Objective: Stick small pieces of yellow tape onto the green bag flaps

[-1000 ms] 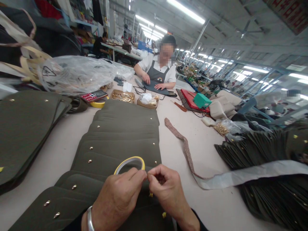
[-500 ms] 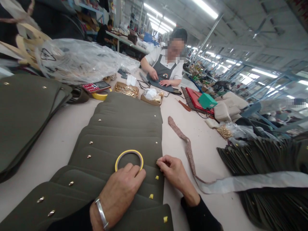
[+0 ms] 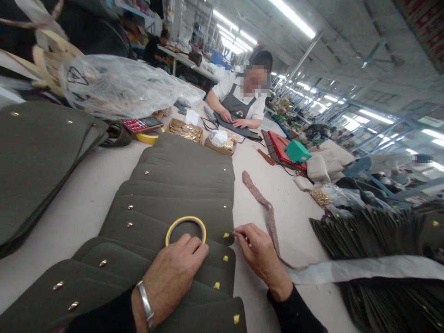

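Overlapping dark olive panels point(image 3: 187, 157) with small gold-coloured metal studs lie in a stepped row before me. My left hand point(image 3: 173, 273), fingers curled, grips the near edge of a roll of yellow tape point(image 3: 186, 218) over the panels. Just off their right edge, my right hand point(image 3: 258, 252) has its thumb and forefinger drawn together in a pinch; whether anything small is between them is hidden. Beside those fingertips a small yellow tape piece point(image 3: 226, 235) sticks to a panel. More such bits, including one yellow tape piece point(image 3: 236, 319), run down the same side.
A brown strip point(image 3: 272, 217) joins a pale band point(image 3: 367, 269) across a dense stack of olive panels point(image 3: 374, 236) at right. More panels point(image 3: 41, 162) lie left. Boxes of gold-coloured parts point(image 3: 185, 132) stand farther back. Opposite, a person point(image 3: 239, 101) handles a dark piece.
My right hand has moved slightly right, off the panel's edge. A yellow tape piece now shows where its fingertips were. My left hand and the tape roll have hardly moved.
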The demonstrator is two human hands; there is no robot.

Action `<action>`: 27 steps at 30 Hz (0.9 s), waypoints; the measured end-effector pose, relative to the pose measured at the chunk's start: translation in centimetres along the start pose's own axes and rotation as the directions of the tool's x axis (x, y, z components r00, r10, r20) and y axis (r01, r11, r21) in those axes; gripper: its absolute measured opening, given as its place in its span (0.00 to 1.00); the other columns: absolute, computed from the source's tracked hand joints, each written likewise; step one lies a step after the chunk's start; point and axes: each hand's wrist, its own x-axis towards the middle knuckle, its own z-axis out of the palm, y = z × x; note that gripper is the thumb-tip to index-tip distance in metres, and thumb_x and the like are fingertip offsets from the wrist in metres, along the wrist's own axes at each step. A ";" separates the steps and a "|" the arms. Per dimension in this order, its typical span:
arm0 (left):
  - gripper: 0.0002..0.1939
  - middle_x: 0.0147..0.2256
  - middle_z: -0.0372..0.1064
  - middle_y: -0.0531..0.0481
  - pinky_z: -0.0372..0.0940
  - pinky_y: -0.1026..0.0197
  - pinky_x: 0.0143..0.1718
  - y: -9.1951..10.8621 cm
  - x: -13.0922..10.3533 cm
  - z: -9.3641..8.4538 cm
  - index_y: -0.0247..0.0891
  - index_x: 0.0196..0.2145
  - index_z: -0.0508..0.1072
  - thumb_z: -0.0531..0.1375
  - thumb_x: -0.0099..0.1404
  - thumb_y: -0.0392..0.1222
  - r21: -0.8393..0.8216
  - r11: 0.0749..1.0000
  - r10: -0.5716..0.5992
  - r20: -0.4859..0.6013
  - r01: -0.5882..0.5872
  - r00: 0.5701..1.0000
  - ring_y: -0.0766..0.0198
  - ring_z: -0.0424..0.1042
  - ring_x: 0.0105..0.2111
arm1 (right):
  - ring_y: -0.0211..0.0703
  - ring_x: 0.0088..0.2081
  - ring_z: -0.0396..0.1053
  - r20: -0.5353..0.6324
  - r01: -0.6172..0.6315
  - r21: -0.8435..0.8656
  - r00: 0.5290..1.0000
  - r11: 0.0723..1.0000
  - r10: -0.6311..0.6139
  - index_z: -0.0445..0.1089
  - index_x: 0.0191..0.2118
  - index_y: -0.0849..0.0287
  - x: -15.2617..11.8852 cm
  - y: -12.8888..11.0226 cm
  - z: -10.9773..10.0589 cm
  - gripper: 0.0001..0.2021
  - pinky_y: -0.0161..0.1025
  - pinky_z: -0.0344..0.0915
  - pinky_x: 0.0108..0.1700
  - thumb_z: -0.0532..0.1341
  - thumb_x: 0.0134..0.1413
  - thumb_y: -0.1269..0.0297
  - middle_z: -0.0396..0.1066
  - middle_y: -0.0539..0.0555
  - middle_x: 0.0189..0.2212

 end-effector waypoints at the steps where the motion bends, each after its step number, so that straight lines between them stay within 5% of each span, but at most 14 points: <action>1: 0.13 0.36 0.70 0.49 0.64 0.60 0.35 -0.1 0.0 0.0 0.40 0.36 0.70 0.52 0.62 0.24 0.003 1.000 0.000 -0.016 0.000 1.000 0.59 0.67 0.37 | 0.43 0.37 0.71 0.025 0.078 -0.020 0.997 0.997 -0.077 0.70 0.39 0.58 -0.2 0.0 0.0 0.09 0.38 0.67 0.41 0.52 0.64 0.70 0.72 0.56 0.34; 6: 0.11 0.37 0.69 0.48 0.63 0.56 0.40 -0.7 0.8 -0.2 0.39 0.37 0.70 0.51 0.64 0.27 0.056 0.998 -0.018 -0.093 0.024 0.995 0.58 0.66 0.38 | 0.45 0.39 0.69 0.188 0.235 -0.153 0.960 0.960 -0.205 0.71 0.42 0.60 0.2 -0.7 0.7 0.12 0.40 0.68 0.43 0.51 0.63 0.74 0.72 0.58 0.35; 11: 0.11 0.33 0.67 0.47 0.61 0.54 0.38 -1.5 1.5 -0.6 0.38 0.35 0.69 0.49 0.67 0.29 0.084 0.996 -0.002 -0.118 0.012 0.993 0.57 0.64 0.34 | 0.43 0.34 0.72 0.219 -0.032 -0.086 0.975 0.996 0.050 0.75 0.36 0.58 2.1 -1.3 1.2 0.09 0.36 0.66 0.39 0.56 0.58 0.73 0.75 0.55 0.31; 16: 0.13 0.31 0.66 0.50 0.62 0.60 0.35 -1.9 1.0 -1.5 0.38 0.36 0.68 0.45 0.70 0.32 -0.058 0.991 0.099 -0.265 -0.118 0.959 0.62 0.65 0.33 | 0.41 0.28 0.72 0.222 -0.271 0.062 0.942 0.961 0.252 0.76 0.29 0.59 2.7 -1.9 1.0 0.08 0.34 0.62 0.33 0.59 0.53 0.71 0.76 0.52 0.26; 21: 0.13 0.30 0.69 0.51 0.65 0.64 0.34 -2.0 0.4 -1.6 0.39 0.39 0.70 0.46 0.71 0.34 -0.082 0.968 0.188 -0.383 -0.236 0.904 0.65 0.69 0.30 | 0.37 0.24 0.68 0.411 -0.272 0.195 0.895 0.942 0.173 0.75 0.24 0.59 1.8 -2.6 0.0 0.12 0.32 0.57 0.26 0.58 0.54 0.70 0.72 0.48 0.20; 27: 0.15 0.42 0.76 0.49 0.69 0.69 0.42 -2.1 0.2 -1.1 0.39 0.54 0.65 0.49 0.71 0.38 -0.160 0.946 0.174 -0.485 -0.282 0.857 0.67 0.76 0.40 | 0.38 0.30 0.70 -0.011 -0.102 0.342 0.994 0.934 0.113 0.75 0.38 0.58 1.0 -4.6 -0.8 0.08 0.34 0.65 0.35 0.58 0.57 0.70 0.75 0.52 0.31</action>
